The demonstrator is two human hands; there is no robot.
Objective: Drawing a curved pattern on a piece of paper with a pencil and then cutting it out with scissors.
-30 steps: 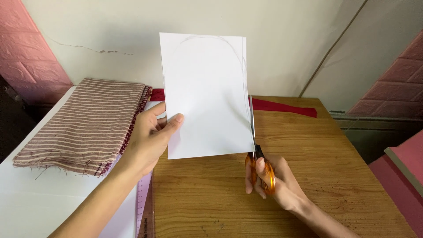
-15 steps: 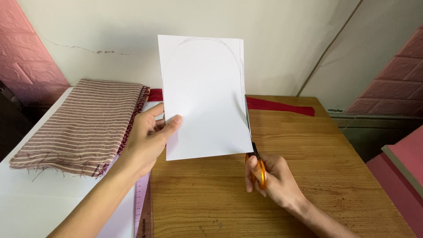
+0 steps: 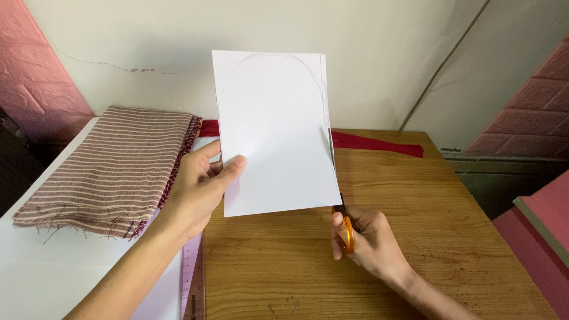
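Seen from the head camera, the left hand (image 3: 201,189) pinches the left edge of a white sheet of paper (image 3: 275,136) held upright above the wooden worktop (image 3: 415,237), while the right hand (image 3: 367,243), fingers clamped in the orange-handled scissors (image 3: 345,228), runs the blades up the sheet's right edge along a faint pencilled arch. A clean cut likely calls for short snips, the paper turned into the curve. Folded striped cloth (image 3: 112,169) lies at left.
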